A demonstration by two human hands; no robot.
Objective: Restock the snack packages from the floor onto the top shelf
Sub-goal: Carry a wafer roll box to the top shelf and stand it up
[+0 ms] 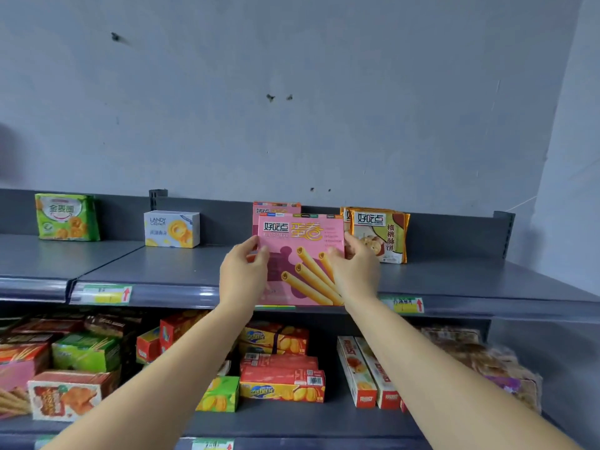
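Observation:
A pink egg-roll box (300, 251) stands upright at the front edge of the grey top shelf (181, 271). My left hand (243, 274) grips its left side and my right hand (354, 271) grips its right side. Directly behind it a second pink box (276, 207) of the same kind stands near the back wall, mostly hidden. An orange walnut-cookie pack (380, 235) stands just right of the held box, close to my right hand.
Farther left on the top shelf stand a white-and-yellow cookie box (172, 228) and a green biscuit pack (66, 217). The shelf below is crowded with snack boxes (282, 381). A shelf end post (505, 233) rises at the right.

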